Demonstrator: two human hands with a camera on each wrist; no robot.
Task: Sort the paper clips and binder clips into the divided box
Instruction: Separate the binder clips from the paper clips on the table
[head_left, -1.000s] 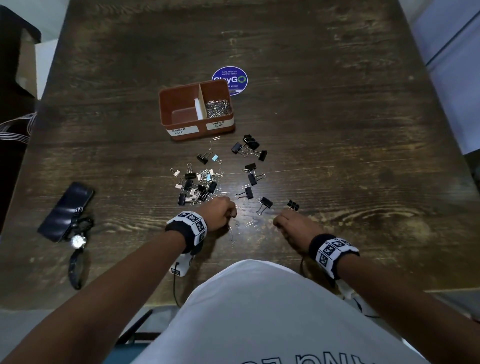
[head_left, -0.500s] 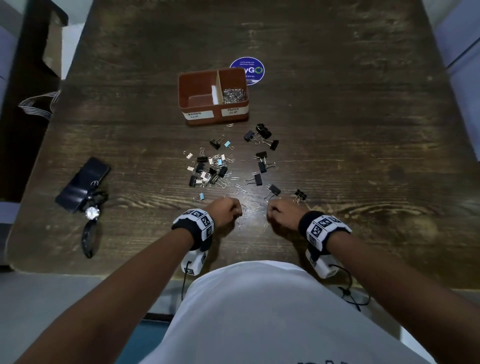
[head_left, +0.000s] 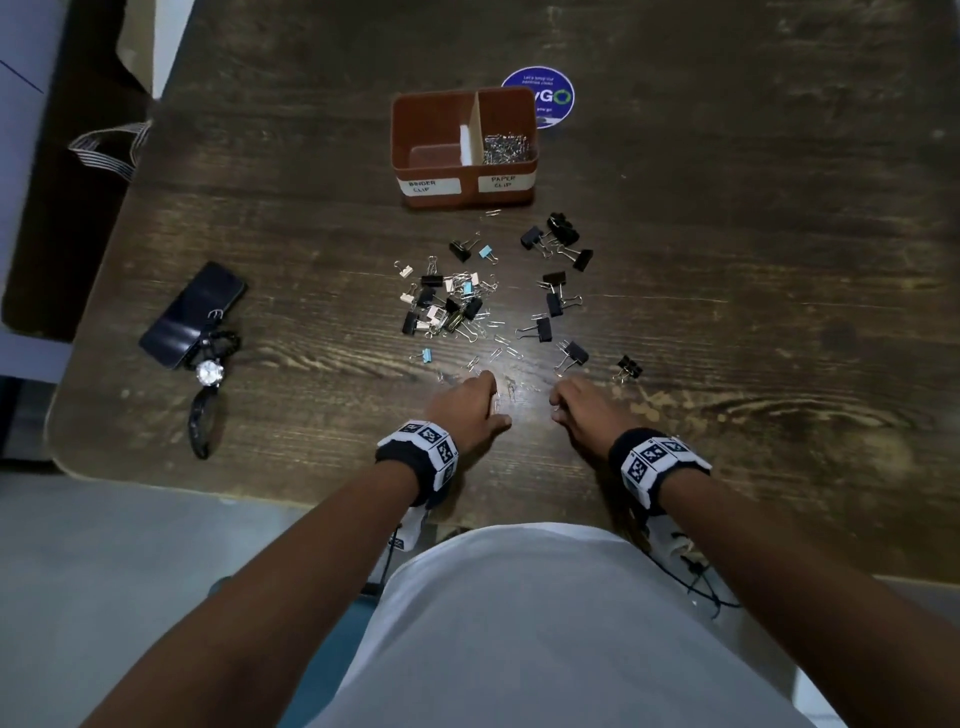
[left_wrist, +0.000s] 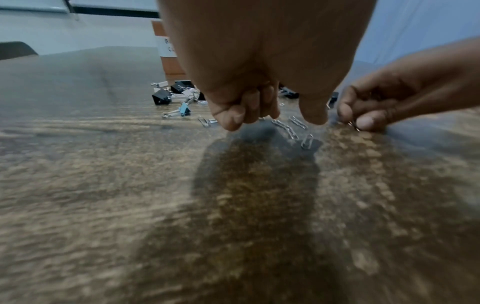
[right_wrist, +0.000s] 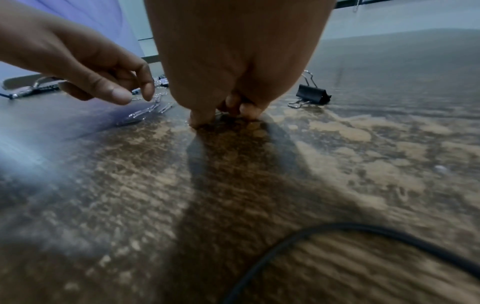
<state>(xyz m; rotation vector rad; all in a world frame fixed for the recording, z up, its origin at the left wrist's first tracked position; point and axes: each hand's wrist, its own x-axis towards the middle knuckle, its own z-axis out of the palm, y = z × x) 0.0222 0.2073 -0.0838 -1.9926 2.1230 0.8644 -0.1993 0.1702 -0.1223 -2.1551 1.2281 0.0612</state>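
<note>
The brown divided box (head_left: 415, 136) stands at the far middle of the table, labelled binder clip on the left and paper clip on the right. Silver paper clips (head_left: 506, 148) lie in its right compartment. Black, white and blue binder clips (head_left: 441, 304) and loose paper clips (head_left: 501, 340) are scattered in front of it. My left hand (head_left: 467, 402) hovers over a few paper clips (left_wrist: 285, 127), fingers curled, thumb (left_wrist: 313, 115) apart from them. My right hand (head_left: 582, 405) presses its fingertips on the table and pinches a paper clip (left_wrist: 354, 125).
A phone (head_left: 195, 314) and a wristwatch (head_left: 208, 374) lie at the left of the wooden table (head_left: 779, 312). A round blue sticker (head_left: 550, 98) sits behind the box. A black binder clip (right_wrist: 313, 96) lies right of my right hand. A black cable (right_wrist: 337, 232) runs near the front edge.
My right hand has moved left, closer to the left hand, and its fingers have come down onto the table. My left hand has gone from a fist to thumb apart.
</note>
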